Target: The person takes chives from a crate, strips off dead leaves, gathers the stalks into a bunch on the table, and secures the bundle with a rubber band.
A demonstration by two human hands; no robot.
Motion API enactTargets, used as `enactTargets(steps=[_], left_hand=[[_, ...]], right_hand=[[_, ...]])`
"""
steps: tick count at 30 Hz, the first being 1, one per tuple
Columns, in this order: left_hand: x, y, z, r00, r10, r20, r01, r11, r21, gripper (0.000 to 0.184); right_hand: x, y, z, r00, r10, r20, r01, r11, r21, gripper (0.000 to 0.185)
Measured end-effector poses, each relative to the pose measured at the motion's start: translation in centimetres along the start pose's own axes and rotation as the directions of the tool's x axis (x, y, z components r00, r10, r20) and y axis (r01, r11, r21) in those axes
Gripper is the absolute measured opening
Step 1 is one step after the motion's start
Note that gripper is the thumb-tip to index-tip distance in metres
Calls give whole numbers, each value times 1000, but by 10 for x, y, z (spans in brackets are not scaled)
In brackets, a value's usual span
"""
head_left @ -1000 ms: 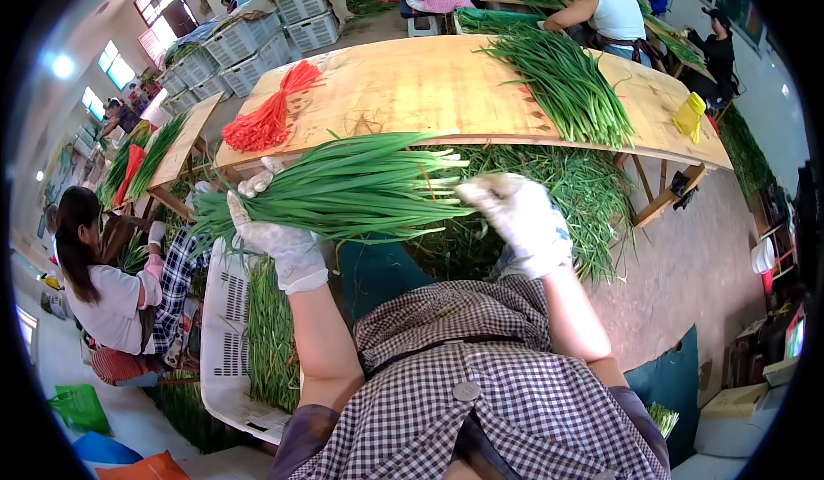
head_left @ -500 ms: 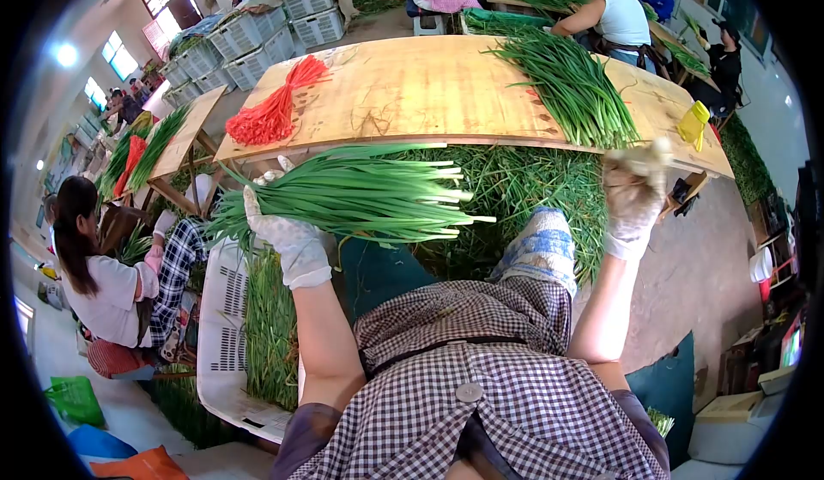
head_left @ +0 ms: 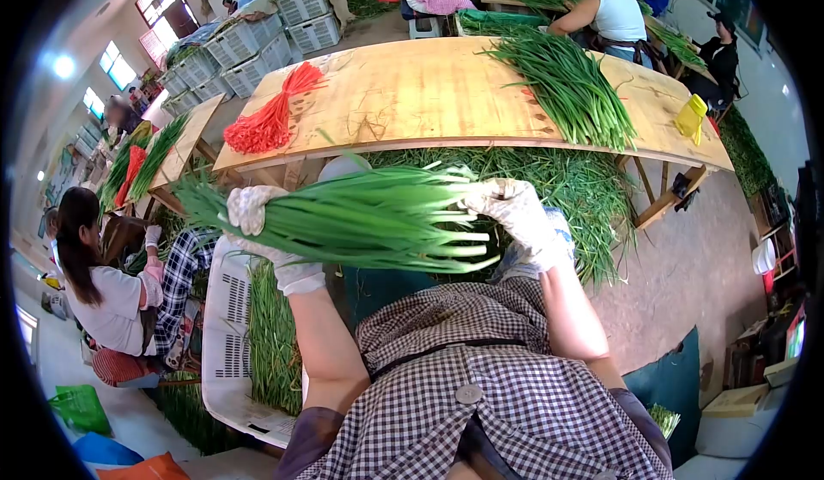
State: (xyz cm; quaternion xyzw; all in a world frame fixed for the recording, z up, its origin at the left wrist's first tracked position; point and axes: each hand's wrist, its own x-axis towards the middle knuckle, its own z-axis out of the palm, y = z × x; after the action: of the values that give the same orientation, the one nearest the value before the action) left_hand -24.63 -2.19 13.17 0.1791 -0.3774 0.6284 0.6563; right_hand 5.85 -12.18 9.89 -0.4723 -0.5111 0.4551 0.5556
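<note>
A thick bunch of garlic chives (head_left: 369, 222) lies crosswise above my lap, its pale stem ends toward the right. My left hand (head_left: 257, 214), in a white patterned glove, wraps round the leafy part at the left. My right hand (head_left: 511, 214), in a stained white glove, pinches stems at the cut ends, its fingertips partly hidden among them. Beyond, on the wooden table (head_left: 403, 85), rest a pile of chives (head_left: 571, 94) on the right and a bundle of red ties (head_left: 273, 115) on the left.
A white crate (head_left: 225, 343) with greens stands by my left side. Loose greens (head_left: 575, 188) heap up under the table. A yellow object (head_left: 691, 118) sits at the table's right end. A seated person (head_left: 116, 300) works on the left; others sit behind the table.
My right hand has come left and down from beside the table's edge to the stem ends. The bunch has shifted slightly down and now lies between both hands.
</note>
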Motion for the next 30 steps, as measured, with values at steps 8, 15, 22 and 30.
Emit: enactTargets(steps=[8, 15, 22, 30], left_hand=[[-8, -21, 35, 998, -3, 63, 28, 921, -390, 45], [1, -35, 33, 985, -10, 174, 57, 962, -269, 45], [7, -9, 27, 959, 21, 283, 24, 988, -155, 36], [6, -8, 12, 933, -18, 358, 79, 984, -158, 34]], right_hand=[[6, 48, -99, 760, -189, -622, -206, 838, -506, 19], [-13, -5, -1, 983, -45, 177, 32, 997, 73, 33], [12, 35, -42, 901, -188, -390, 8, 907, -420, 16], [-12, 9, -14, 997, -59, 43, 65, 989, -132, 32]])
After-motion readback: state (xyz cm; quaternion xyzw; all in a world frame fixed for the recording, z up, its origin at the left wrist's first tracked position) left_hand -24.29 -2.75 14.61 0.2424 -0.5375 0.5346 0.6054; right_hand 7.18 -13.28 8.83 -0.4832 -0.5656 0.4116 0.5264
